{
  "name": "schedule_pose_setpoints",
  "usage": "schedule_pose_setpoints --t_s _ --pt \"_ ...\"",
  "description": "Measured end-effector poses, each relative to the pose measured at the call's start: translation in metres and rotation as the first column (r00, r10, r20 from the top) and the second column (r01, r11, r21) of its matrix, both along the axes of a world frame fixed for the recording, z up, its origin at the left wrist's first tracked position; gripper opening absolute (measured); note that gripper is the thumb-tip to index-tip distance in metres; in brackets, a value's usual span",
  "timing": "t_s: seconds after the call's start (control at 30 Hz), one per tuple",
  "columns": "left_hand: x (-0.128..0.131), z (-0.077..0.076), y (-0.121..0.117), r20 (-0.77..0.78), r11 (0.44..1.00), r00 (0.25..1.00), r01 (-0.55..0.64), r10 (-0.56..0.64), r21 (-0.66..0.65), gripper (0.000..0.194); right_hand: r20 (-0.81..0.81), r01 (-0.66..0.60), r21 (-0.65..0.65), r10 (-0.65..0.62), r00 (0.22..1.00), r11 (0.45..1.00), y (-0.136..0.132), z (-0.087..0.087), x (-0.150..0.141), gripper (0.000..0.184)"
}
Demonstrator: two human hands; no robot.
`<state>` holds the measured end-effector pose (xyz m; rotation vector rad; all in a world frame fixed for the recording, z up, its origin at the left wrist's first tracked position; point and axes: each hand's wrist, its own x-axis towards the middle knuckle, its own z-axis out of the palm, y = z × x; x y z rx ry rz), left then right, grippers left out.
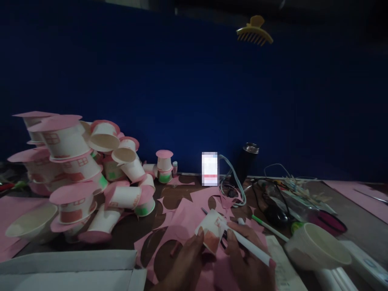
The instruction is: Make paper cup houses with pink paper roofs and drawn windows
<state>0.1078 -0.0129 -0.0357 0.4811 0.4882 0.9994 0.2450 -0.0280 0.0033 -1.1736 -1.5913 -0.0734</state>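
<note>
My left hand [186, 264] grips a small white paper cup [211, 232] with orange and red markings, held tilted above the table. My right hand [248, 262] is closed round a white pen [253, 246], whose tip sits against the cup's side. Under both hands lies pink paper [184, 220] with round holes cut out of it.
A heap of paper cups with pink lids [75, 173] fills the left. A white bowl [318, 244] stands at right, a cardboard box [69, 268] at front left. Cables [230, 182], a dark flask [247, 163], a green pen [268, 227] and scissors [327, 222] lie behind. A yellow hair clip [254, 32] hangs on the blue wall.
</note>
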Motion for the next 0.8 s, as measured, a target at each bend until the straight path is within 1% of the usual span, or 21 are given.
schedule_pose_setpoints --t_s 0.07,0.17,0.33,0.43,0.53,0.67,0.7,0.8 --pt "-0.0002 -0.0034 0.0008 -0.042 1.000 0.999 -0.029 0.029 0.007 0.043 0.022 0.004 0.011 -0.005 1.000 1.000 -0.0001 0.0016 0.0001 0.012" --pt "-0.0007 -0.0081 0.0014 -0.102 0.999 0.993 -0.053 0.053 -0.007 0.042 0.033 0.012 0.010 -0.012 0.999 1.000 -0.0001 0.0027 0.0001 0.012" --pt "-0.0010 -0.0040 -0.0002 -0.069 1.000 0.997 -0.031 0.032 0.004 0.043 0.058 0.024 0.004 -0.024 0.998 1.000 0.0001 0.0012 -0.0006 0.011" --pt "-0.0007 -0.0035 0.0001 -0.092 0.999 0.995 -0.037 0.036 -0.003 0.043 0.056 0.042 -0.015 -0.041 0.998 0.999 0.0003 -0.0005 0.0002 0.012" --pt "-0.0004 -0.0050 0.0011 -0.107 0.999 0.993 -0.044 0.040 -0.030 0.046 0.059 0.043 -0.007 -0.042 0.997 0.999 0.0010 -0.0024 0.0020 0.012" --pt "-0.0012 -0.0037 0.0018 -0.085 1.000 0.996 -0.015 0.016 0.004 0.051 0.046 0.026 -0.015 -0.025 0.999 1.000 0.0019 -0.0032 0.0022 0.012" --pt "-0.0014 -0.0037 0.0020 -0.081 1.000 0.997 -0.020 0.020 0.000 0.052 0.044 0.024 -0.020 -0.024 0.999 1.000 0.0019 -0.0029 0.0018 0.012" --pt "-0.0006 -0.0065 0.0033 -0.081 0.998 0.997 -0.017 0.012 -0.063 0.052 0.061 0.037 -0.027 -0.035 0.998 0.999 0.0016 -0.0015 0.0001 0.012"
